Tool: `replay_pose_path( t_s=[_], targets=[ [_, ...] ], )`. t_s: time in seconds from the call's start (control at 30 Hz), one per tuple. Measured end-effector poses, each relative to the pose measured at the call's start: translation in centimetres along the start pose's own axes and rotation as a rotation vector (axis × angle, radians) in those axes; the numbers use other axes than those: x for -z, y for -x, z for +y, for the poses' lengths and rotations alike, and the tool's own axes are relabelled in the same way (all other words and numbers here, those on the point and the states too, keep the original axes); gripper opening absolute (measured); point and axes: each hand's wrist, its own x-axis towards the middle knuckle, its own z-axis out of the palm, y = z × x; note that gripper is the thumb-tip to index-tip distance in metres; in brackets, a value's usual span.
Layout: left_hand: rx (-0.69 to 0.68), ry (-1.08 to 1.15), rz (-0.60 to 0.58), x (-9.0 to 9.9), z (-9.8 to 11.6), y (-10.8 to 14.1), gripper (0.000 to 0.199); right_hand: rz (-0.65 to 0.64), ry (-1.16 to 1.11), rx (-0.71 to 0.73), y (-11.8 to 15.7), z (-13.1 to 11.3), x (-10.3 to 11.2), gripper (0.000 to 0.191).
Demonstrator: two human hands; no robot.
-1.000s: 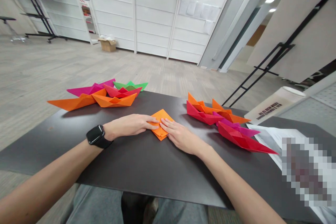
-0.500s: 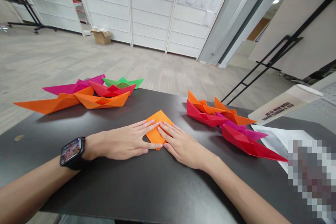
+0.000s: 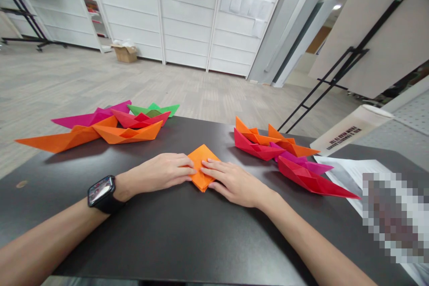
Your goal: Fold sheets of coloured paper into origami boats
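Note:
A folded orange paper square (image 3: 202, 178) lies on the dark table with one corner pointing away and one toward me. At its left corner is my left hand (image 3: 164, 170), its fingers bent and pressed together on the paper's edge, thumb hidden. My right hand (image 3: 236, 183) rests flat over the right part, fingers spread, fingertips near the middle. A black watch (image 3: 102, 193) is on my left wrist.
Folded paper boats stand in two groups: orange (image 3: 129, 134), red, magenta and green ones at the left, and red (image 3: 311, 178), orange and magenta ones at the right. A white cylinder (image 3: 351, 129) and printed sheets (image 3: 351, 170) lie at the right of the table (image 3: 174, 241).
My left hand has drawn back to the left corner, its fingers now bent instead of spread over the paper. My right hand stays on the paper. The camera view has shifted slightly.

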Motion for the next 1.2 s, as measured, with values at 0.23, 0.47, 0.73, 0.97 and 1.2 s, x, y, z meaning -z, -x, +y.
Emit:
replay_pose_path(
  t_s=[0.23, 0.47, 0.73, 0.97, 1.2],
  targets=[
    [0.162, 0.107, 0.044, -0.3, 0.1, 0.0, 0.021, 0.058, -0.029, 0.025, 0.0, -0.4, 0.3, 0.039],
    [0.389, 0.386, 0.257, -1.8, -0.3, -0.3, 0.031, 0.356, 0.057, 0.067, -0.2, 0.0, -0.9, 0.057],
    [0.32, 0.189, 0.237, -1.9, -0.9, -0.5, 0.022, 0.162, 0.07, -0.012, -0.5, -0.1, -1.4, 0.043],
    [0.197, 0.126, -0.019, -1.0, -0.1, 0.1, 0.039, 0.065, 0.062, -0.061, -0.2, 0.6, -0.6, 0.045],
    [0.226, 0.035, 0.008, 0.0, -2.2, 1.4, 0.038, 0.197, 0.216, -0.256, 0.6, 2.4, 0.5, 0.028]
  ],
)
